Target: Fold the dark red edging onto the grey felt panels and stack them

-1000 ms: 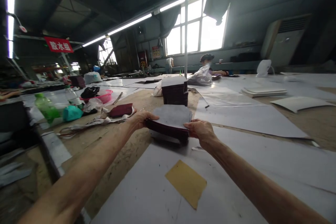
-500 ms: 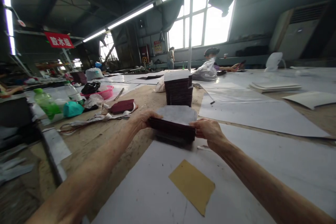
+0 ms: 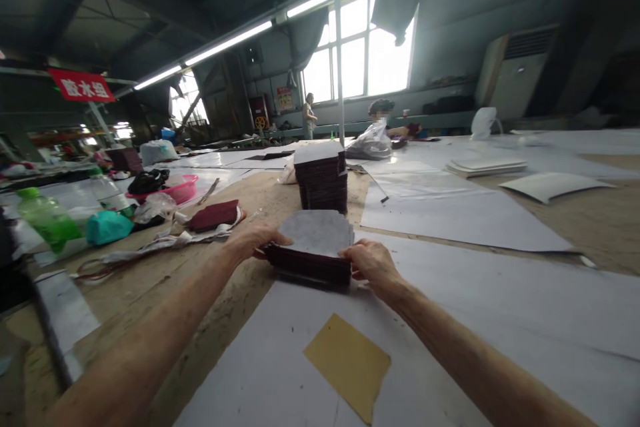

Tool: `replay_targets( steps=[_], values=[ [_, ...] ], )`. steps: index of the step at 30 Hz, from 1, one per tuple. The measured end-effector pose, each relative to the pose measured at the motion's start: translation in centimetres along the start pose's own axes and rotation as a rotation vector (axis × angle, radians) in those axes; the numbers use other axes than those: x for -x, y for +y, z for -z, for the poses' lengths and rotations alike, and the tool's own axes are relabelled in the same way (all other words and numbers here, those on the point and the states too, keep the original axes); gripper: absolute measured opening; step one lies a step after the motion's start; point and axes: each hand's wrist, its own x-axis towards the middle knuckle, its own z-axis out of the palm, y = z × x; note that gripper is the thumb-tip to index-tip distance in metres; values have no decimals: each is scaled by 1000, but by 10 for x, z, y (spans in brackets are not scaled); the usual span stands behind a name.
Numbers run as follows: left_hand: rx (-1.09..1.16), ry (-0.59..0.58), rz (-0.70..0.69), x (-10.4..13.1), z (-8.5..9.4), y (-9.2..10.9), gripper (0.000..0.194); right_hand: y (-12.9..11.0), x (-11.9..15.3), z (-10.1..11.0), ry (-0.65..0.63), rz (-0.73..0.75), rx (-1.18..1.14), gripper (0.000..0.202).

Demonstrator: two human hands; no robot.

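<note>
Between my two hands is a stack of dark maroon pieces (image 3: 310, 268) with a pale grey top face. My left hand (image 3: 257, 240) grips its left end, thumb on top and fingers at the side and below. My right hand (image 3: 370, 261) closes on the right end, thumb on the upper edge. The stack is low over the white sheet (image 3: 260, 347); whether it touches cannot be told. Just behind it stands a taller pile of similar dark pieces (image 3: 323, 183) with a pale top. A tan, torn-edged piece of paper (image 3: 350, 363) lies nearer me on the sheet.
On the left are a maroon folded cloth (image 3: 215, 215), a pink basin (image 3: 183, 189), a teal bag (image 3: 107, 228) and a green bottle (image 3: 47, 217). White boards (image 3: 485, 167) lie at the right. A person (image 3: 383, 110) sits across the table; another person (image 3: 309, 117) stands farther back.
The stack in my hands has come down closer to the white sheet, both hands still on it. My view has turned a little to the right. The seated person's arm has drawn in.
</note>
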Motion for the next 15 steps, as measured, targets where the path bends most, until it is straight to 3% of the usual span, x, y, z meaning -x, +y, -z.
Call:
replay_targets(
  steps=[7,15],
  values=[
    [-60,-68,113,9,-1,5,29,7,-1,8,85,63,99,27],
    [-90,-27,69,11,-15,0,28,-2,2,4,-9,195,380,24]
  ],
)
